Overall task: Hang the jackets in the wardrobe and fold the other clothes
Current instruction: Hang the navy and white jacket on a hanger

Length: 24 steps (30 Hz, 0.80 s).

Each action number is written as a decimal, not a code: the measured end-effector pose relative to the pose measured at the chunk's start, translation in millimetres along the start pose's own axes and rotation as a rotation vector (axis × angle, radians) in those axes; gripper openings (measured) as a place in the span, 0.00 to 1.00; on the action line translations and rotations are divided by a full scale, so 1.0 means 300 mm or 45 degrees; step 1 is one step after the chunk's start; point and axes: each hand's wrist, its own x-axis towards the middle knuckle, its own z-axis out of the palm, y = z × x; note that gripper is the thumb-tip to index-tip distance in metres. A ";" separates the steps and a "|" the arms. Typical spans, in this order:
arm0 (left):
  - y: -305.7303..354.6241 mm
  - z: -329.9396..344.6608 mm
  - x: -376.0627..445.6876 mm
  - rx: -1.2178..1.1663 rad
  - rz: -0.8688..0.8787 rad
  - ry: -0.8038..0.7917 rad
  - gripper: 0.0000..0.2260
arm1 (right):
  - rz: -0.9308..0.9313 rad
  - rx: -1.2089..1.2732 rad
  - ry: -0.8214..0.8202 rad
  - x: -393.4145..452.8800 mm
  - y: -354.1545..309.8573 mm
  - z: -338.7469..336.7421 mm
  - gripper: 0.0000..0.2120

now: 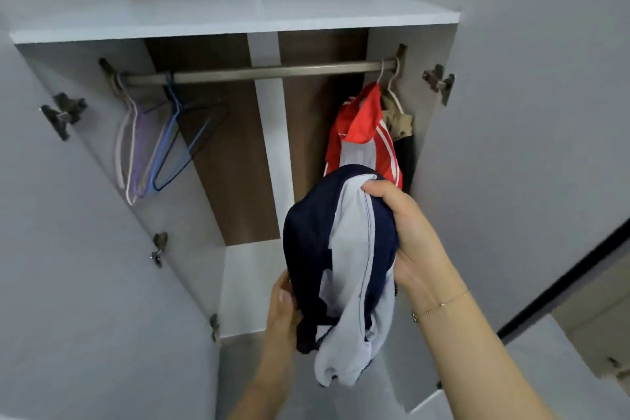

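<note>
No readable text, labels or numbers anywhere.

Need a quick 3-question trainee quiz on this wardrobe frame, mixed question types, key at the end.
1. True or false: the red jacket already hangs on the rail.
2. Multiple choice: the empty hangers sit at which end of the rail? A) left B) middle C) right
3. Short answer: what do the left hand and the right hand hold?

Key:
1. True; it hangs at the right end, beside a tan garment.
2. A
3. Both grip the navy and white jacket, bunched up in front of the open wardrobe, not yet on the rail.
</note>
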 end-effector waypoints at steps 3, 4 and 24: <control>0.014 0.067 0.080 0.296 -0.006 -0.139 0.30 | -0.026 -0.134 -0.144 0.088 -0.009 0.006 0.13; 0.007 0.078 0.114 0.341 -0.030 -0.084 0.24 | -0.031 -0.154 -0.193 0.108 -0.008 0.007 0.11; 0.498 -0.432 0.177 0.172 -0.419 -0.028 0.29 | 0.017 -0.058 0.186 0.577 0.009 0.022 0.09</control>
